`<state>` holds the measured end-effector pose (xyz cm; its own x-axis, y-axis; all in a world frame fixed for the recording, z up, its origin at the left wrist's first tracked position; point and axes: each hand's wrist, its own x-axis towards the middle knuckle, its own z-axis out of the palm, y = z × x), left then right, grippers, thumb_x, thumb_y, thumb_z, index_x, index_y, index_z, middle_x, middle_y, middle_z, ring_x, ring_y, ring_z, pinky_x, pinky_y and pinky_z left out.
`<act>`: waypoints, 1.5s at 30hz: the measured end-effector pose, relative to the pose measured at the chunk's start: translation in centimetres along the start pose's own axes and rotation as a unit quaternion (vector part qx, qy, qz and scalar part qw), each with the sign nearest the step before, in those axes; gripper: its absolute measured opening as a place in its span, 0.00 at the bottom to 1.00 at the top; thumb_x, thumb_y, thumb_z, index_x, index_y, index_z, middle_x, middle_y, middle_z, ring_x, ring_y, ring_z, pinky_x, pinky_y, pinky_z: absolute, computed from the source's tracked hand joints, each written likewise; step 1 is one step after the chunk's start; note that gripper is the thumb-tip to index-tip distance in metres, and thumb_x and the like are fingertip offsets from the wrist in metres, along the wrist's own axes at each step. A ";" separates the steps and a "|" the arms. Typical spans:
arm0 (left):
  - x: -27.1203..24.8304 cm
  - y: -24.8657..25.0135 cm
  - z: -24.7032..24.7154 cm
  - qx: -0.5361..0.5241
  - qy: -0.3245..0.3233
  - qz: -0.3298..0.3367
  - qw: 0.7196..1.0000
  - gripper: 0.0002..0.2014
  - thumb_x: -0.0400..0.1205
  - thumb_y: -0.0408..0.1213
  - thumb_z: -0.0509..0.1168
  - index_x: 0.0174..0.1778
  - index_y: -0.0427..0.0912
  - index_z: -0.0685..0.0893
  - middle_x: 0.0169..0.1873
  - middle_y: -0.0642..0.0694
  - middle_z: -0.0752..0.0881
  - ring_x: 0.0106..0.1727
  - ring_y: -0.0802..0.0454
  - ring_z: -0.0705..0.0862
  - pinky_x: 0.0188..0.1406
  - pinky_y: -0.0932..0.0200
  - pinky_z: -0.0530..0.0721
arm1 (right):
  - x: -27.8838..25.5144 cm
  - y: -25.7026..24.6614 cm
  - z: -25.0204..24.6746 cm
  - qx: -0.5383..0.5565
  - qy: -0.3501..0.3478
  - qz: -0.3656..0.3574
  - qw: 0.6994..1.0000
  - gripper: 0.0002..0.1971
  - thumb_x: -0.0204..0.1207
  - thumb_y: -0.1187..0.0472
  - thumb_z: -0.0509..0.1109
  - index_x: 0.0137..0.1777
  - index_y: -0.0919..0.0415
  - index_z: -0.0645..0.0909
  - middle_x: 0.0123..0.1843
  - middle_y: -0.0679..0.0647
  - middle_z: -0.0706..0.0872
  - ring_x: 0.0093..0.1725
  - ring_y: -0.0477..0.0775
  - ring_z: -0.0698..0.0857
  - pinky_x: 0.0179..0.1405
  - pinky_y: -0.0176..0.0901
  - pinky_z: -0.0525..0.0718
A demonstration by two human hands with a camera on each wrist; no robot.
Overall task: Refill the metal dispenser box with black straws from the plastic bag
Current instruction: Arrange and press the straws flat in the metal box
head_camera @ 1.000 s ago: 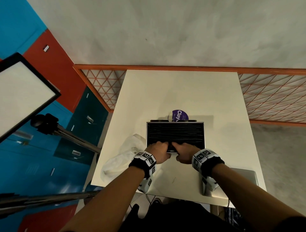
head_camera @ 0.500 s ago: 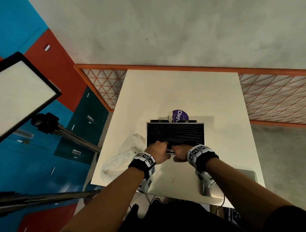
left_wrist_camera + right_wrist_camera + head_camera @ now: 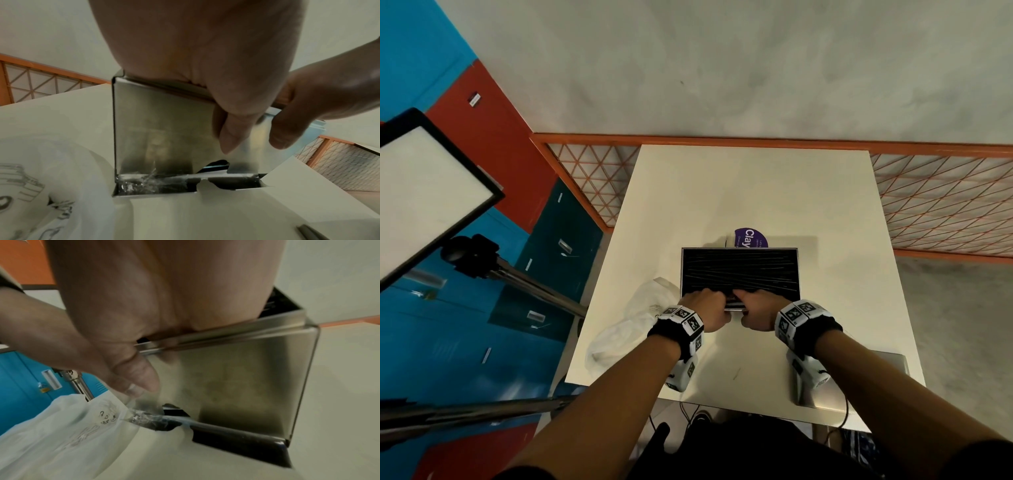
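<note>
The metal dispenser box [image 3: 739,249] stands open-topped on the white table [image 3: 756,192], filled with black straws [image 3: 739,272] lying crosswise. My left hand [image 3: 703,303] and right hand [image 3: 755,305] sit side by side on its near rim. Their fingers curl over the edge into the box and are hidden there. In the left wrist view my left hand [image 3: 205,65] covers the rim, thumb down the steel front [image 3: 154,129]. The right wrist view shows my right hand [image 3: 164,296] likewise on the box [image 3: 236,378]. The crumpled plastic bag [image 3: 626,325] lies left of the box.
A purple-labelled cup [image 3: 750,237] stands right behind the box. A flat grey thing [image 3: 887,363] lies at the table's near right corner. A light panel on a tripod [image 3: 424,188] stands left of the table, and an orange mesh railing [image 3: 945,205] runs behind it.
Both hands stay on the box's near rim. The right wrist has shifted slightly sideways; the box and bag have not moved.
</note>
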<state>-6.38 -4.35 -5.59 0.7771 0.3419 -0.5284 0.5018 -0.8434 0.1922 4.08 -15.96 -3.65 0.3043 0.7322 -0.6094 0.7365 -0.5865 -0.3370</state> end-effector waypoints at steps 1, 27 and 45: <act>0.0 0.0 0.0 -0.001 0.003 0.000 1.000 0.18 0.80 0.52 0.65 0.61 0.47 0.86 0.56 0.41 0.89 0.57 0.35 0.88 0.56 0.48 0.83 | 0.0 0.0 -0.1 0.001 0.000 0.000 1.000 0.28 0.72 0.56 0.67 0.73 0.50 0.69 0.62 0.57 0.84 0.61 0.62 0.83 0.59 0.52 0.82; 0.6 0.0 -0.5 0.019 0.015 0.001 1.000 0.18 0.79 0.53 0.64 0.59 0.49 0.88 0.57 0.41 0.90 0.57 0.35 0.88 0.56 0.47 0.83 | 0.9 1.0 -0.3 -0.056 -0.025 -0.010 0.998 0.19 0.73 0.55 0.68 0.65 0.52 0.80 0.61 0.55 0.86 0.61 0.60 0.83 0.59 0.50 0.83; 1.9 -1.9 -1.4 -0.060 0.207 0.157 0.964 0.24 0.72 0.51 0.77 0.60 0.45 0.81 0.59 0.47 0.77 0.61 0.46 0.75 0.61 0.47 0.80 | 0.5 2.8 -3.2 0.011 0.134 -0.044 0.990 0.17 0.72 0.38 0.59 0.51 0.43 0.83 0.48 0.48 0.87 0.51 0.56 0.86 0.51 0.50 0.85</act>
<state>-5.38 -1.54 -5.83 0.9701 0.2353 -0.0587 0.2390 -0.8868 0.3955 8.18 -16.10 -2.64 0.3918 0.8444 -0.3654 0.7548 -0.5221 -0.3971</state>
